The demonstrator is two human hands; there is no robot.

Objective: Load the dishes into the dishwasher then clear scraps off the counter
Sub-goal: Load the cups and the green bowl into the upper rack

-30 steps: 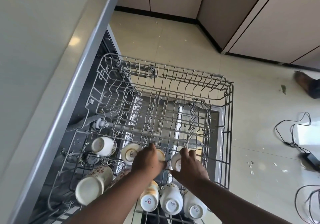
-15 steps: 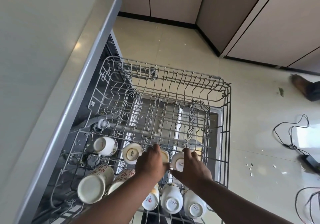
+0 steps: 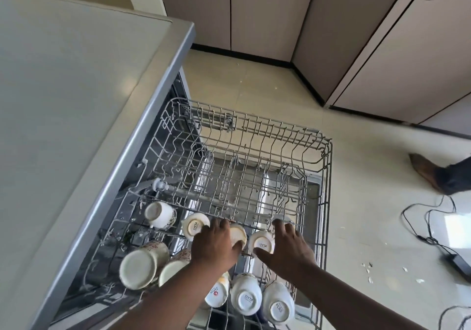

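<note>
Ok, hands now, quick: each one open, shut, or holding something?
Left hand: grips an upturned cup in the rack.
Right hand: open, fingers spread beside another cup.

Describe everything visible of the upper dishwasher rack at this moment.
The upper rack is a grey wire basket, pulled out beside the counter edge. Its far half holds nothing; the near half holds white cups, bases up or tipped on their sides, some printed SISTA. The left hand and right hand reach in, each touching a cup in the middle row.
</note>
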